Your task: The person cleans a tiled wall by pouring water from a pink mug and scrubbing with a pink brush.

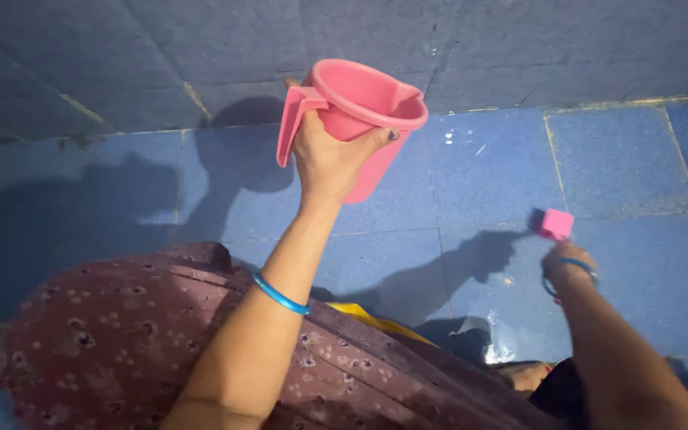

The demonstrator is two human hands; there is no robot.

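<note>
Overhead, left hand (330,155) grips a pink mug (357,119); right hand (567,263) clutches a pink brush (553,224) above blue floor tiles (623,159).

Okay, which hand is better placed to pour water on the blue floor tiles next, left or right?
Left, probably. The left hand holds the pink mug raised above the blue tiled floor, so tipping it should suffice. The right hand is low, its grip closed on a pink brush at the tiles.

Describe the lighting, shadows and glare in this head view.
Head view: dim, bluish light; hard shadows of the arms and pink mug fall on the blue tiled floor; wet glare patches glint there; the pink brush in the right hand looks slightly blurred.
</note>
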